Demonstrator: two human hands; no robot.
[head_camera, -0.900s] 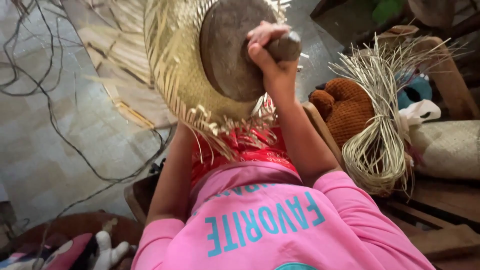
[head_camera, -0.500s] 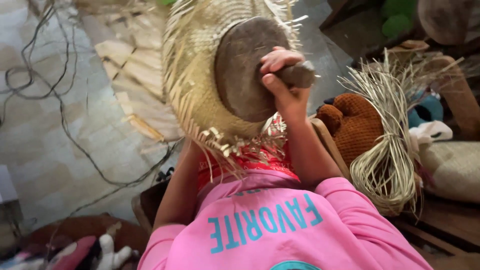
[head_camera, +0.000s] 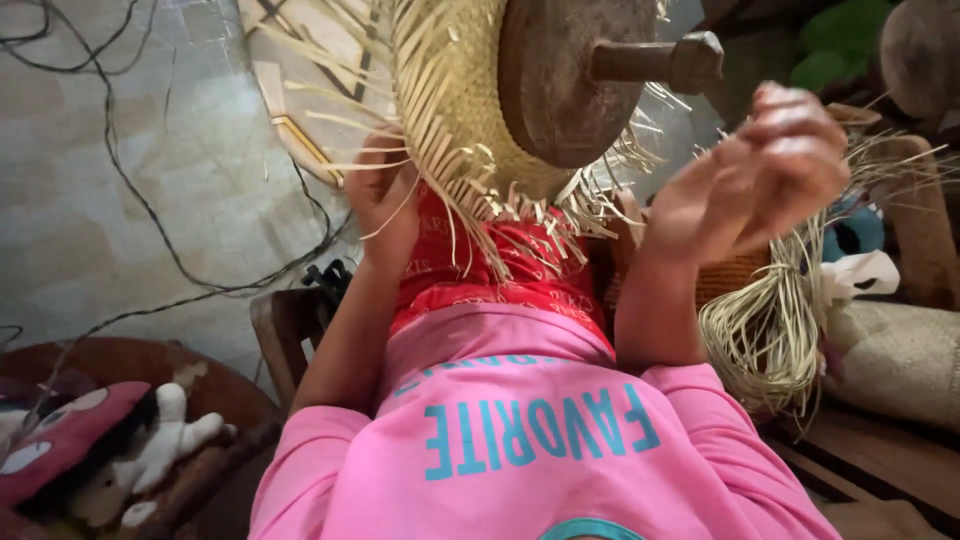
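A half-woven straw hat (head_camera: 450, 110) with loose fringe sits over a round wooden block (head_camera: 555, 85) on my lap, above red shorts. A wooden handle (head_camera: 660, 60) sticks out of the block toward the right. My left hand (head_camera: 385, 200) grips the hat's frayed edge at the lower left. Just below and right of the handle, my right hand (head_camera: 765, 170) hovers off it, fingers loosely curled and holding nothing that I can see.
A looped bundle of straw strands (head_camera: 770, 340) lies by my right elbow, beside a pale sack (head_camera: 900, 350). Dark cables (head_camera: 150, 200) trail over the floor at left. Soft toys (head_camera: 130, 450) rest on a wooden surface at lower left.
My right hand has let go of the wooden handle and pulled back to the right. The hat and block have swung up and closer, and my left hand now shows on the brim.
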